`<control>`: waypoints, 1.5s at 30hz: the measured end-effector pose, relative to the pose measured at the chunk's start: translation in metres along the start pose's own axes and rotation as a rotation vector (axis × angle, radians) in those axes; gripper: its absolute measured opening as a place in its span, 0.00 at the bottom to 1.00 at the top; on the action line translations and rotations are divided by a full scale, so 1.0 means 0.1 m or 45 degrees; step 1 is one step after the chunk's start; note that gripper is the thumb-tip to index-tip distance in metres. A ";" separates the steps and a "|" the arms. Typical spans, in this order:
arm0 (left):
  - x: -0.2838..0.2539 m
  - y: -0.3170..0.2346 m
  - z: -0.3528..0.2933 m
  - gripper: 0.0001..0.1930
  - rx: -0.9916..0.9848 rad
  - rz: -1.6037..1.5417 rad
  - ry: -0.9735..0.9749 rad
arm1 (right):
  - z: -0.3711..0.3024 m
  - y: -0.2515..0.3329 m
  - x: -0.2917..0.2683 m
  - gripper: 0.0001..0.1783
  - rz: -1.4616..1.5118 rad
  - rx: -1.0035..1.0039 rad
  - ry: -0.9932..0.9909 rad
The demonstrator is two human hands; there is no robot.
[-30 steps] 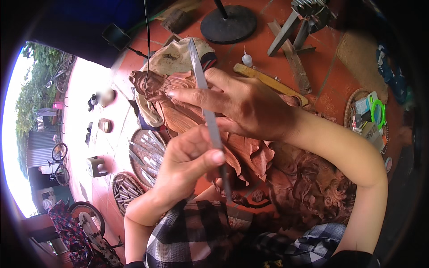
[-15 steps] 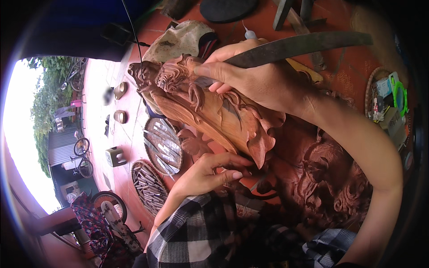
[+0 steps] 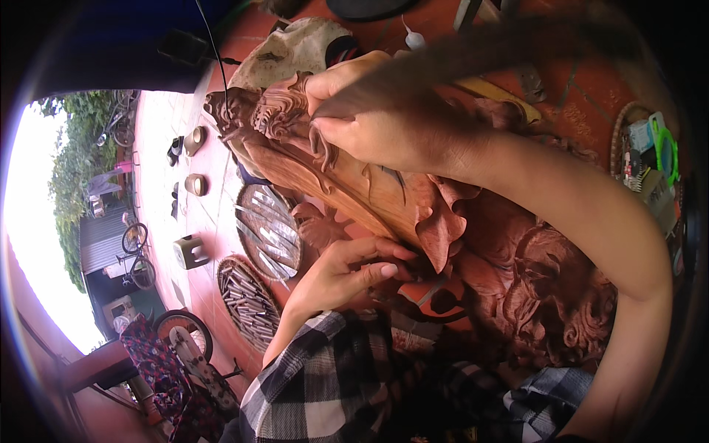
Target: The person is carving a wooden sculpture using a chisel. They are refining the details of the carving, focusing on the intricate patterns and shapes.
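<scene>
A reddish-brown wood carving (image 3: 336, 188) of a figure in flowing robes lies slanted in front of me, its detailed head end at the upper left. My right hand (image 3: 384, 122) is closed around a long, flat, dark file (image 3: 473, 66), held over the carving's upper part. Motion smears the file's far end, and the hand hides the part of the carving beneath it. Against the carving's lower edge rests my left hand (image 3: 343, 277), fingers bent and thumb on the near side, steadying it. The left fingertips are partly in shadow.
More carved wood (image 3: 539, 288) spreads at the lower right. Left of the carving stand a round tray of flat blades (image 3: 269, 232) and a basket of chisels (image 3: 247, 303). A basket of small items (image 3: 650, 155) is at the far right. Small stools (image 3: 192, 251) stand on the tiles.
My right hand has shifted left and slightly down along the carving, and the file's far end has swung upward and blurred. My left hand stays at the lower edge. The whole view has shifted slightly.
</scene>
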State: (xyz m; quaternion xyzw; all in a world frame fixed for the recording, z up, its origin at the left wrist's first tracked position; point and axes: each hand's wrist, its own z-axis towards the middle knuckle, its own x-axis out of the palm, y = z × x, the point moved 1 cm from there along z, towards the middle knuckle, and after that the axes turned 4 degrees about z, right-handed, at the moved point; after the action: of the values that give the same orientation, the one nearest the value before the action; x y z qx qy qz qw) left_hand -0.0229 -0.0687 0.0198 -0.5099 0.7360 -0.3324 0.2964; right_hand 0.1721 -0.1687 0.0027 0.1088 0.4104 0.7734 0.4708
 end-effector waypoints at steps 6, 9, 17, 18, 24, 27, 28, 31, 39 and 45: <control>-0.04 0.06 -0.01 0.12 0.031 -0.037 -0.002 | -0.03 0.01 0.00 0.04 0.214 -0.030 0.120; -0.03 0.03 0.00 0.12 0.076 0.012 -0.001 | -0.04 0.04 -0.07 0.03 0.149 0.133 0.131; -0.05 -0.01 -0.02 0.12 0.022 -0.044 -0.003 | -0.06 0.09 -0.06 0.05 0.250 0.177 0.195; -0.05 -0.01 0.01 0.12 0.033 -0.060 0.014 | -0.07 0.07 -0.05 0.05 0.214 0.129 0.151; -0.01 0.05 -0.02 0.12 -0.030 -0.207 -0.010 | -0.16 0.03 -0.06 0.07 0.311 0.254 0.132; -0.07 0.04 0.01 0.12 0.044 -0.060 0.028 | -0.12 0.09 -0.07 0.05 0.132 0.128 0.155; -0.06 0.04 0.01 0.12 0.042 -0.068 0.017 | -0.13 0.08 -0.09 0.05 0.121 0.015 0.184; -0.05 0.05 0.01 0.12 0.041 -0.065 -0.001 | -0.14 0.04 -0.09 0.07 0.266 0.137 0.279; -0.11 0.07 0.01 0.12 0.140 0.011 0.003 | -0.04 0.14 -0.14 0.06 0.078 -0.033 0.428; -0.10 0.03 0.00 0.12 0.050 -0.122 0.021 | -0.07 0.25 -0.16 0.04 0.013 -0.043 0.363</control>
State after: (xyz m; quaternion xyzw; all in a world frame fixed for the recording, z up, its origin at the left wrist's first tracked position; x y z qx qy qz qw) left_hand -0.0216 -0.0580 0.0190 -0.5358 0.7066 -0.3647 0.2840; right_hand 0.1606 -0.1912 0.0206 -0.0078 0.4593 0.7903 0.4055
